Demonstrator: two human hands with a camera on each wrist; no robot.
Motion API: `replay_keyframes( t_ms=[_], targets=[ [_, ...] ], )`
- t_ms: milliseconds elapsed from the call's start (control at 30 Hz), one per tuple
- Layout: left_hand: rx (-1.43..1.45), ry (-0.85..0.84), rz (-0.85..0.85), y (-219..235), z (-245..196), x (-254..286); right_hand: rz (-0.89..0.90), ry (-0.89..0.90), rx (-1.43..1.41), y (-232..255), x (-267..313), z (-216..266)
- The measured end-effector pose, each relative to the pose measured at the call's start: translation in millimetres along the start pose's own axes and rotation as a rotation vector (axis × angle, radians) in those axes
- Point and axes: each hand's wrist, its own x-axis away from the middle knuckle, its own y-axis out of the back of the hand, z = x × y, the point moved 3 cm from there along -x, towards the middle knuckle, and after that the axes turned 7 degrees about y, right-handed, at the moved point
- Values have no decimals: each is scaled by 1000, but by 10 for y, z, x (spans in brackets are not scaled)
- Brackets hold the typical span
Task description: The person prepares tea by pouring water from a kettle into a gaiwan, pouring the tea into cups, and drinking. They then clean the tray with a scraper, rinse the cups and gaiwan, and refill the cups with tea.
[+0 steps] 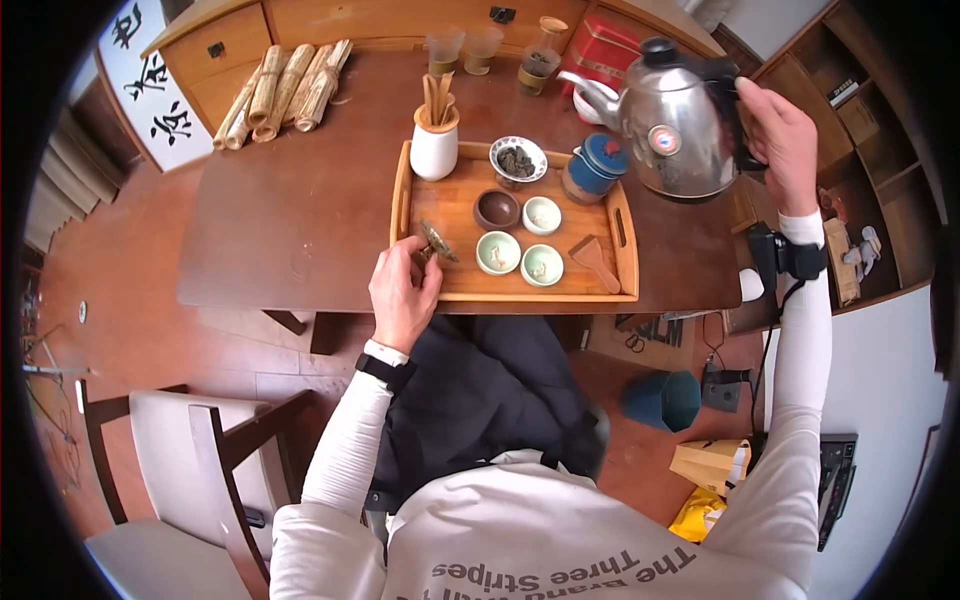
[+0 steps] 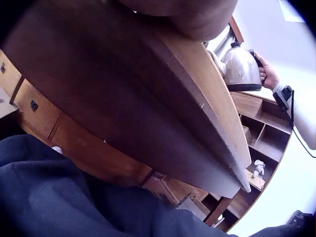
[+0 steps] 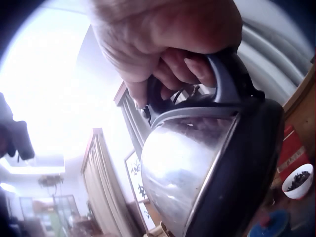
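Observation:
My right hand (image 1: pixel 778 125) grips the black handle of a steel electric kettle (image 1: pixel 665 140), lifted at the tray's right back corner with its spout to the left. Between the fingers of my left hand (image 1: pixel 400 295) is a small, thin, greenish-brown patterned piece (image 1: pixel 437 243), tilted over the left front of the wooden tray (image 1: pixel 520 297); its kind I cannot tell. Inside the tray are a patterned white bowl of dark tea leaves (image 1: pixel 517 160), a dark brown cup (image 1: pixel 497 210), several pale green cups (image 1: pixel 498 253), a blue lidded pot (image 1: pixel 595 168) and a wooden scraper-like tool (image 1: pixel 596 264).
A white vase of wooden tea tools (image 1: pixel 435 145) stands at the tray's back left. Behind are bamboo rolls (image 1: pixel 285 95), glasses (image 1: pixel 482 50) and a red box (image 1: pixel 605 50). A white bowl of dark leaves (image 3: pixel 298 181) sits before the box. A chair (image 1: pixel 200 430) stands at left.

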Motion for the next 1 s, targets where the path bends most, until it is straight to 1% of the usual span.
replay_keyframes(
  t_ms=[33, 67, 100, 167, 200, 233, 300, 333, 433, 500, 533, 700, 767, 1000],
  targets=[
    [-1, 13, -5, 8, 8, -17, 82, -2, 98, -135, -34, 49],
    [6, -2, -19, 10, 2, -16, 150, 29, 261, -223, -87, 73],
    [16, -17, -26, 14, -7, -1, 216, 60, 318, -350, -91, 105],
    [28, 12, -26, 13, 13, 0, 332, 136, 358, -535, -118, 111],
    [26, -15, -42, 4, 22, -1, 368, 106, 383, -604, -120, 128],
    [23, -41, -56, 5, 18, 4, 381, 105, 390, -658, -111, 166],
    [35, -13, -52, 9, 27, 7, 420, 97, 400, -741, -103, 251],
    [38, -25, -57, 14, 22, 5, 430, 98, 405, -759, -129, 279],
    [47, -40, -72, 18, 23, -3, 474, 134, 498, -799, -218, 389],
    [53, -43, -78, 15, 25, -5, 541, 163, 624, -848, -266, 486],
    [56, -59, -86, 14, 22, -10, 563, 160, 643, -877, -289, 528],
    [66, -53, -78, 32, 24, -3, 605, 245, 581, -1050, -362, 660],
    [82, -85, -100, 32, 10, -10, 653, 336, 827, -1112, -413, 749],
    [95, -56, -88, 48, 11, -6, 756, 338, 851, -1408, -372, 828]
  ],
)
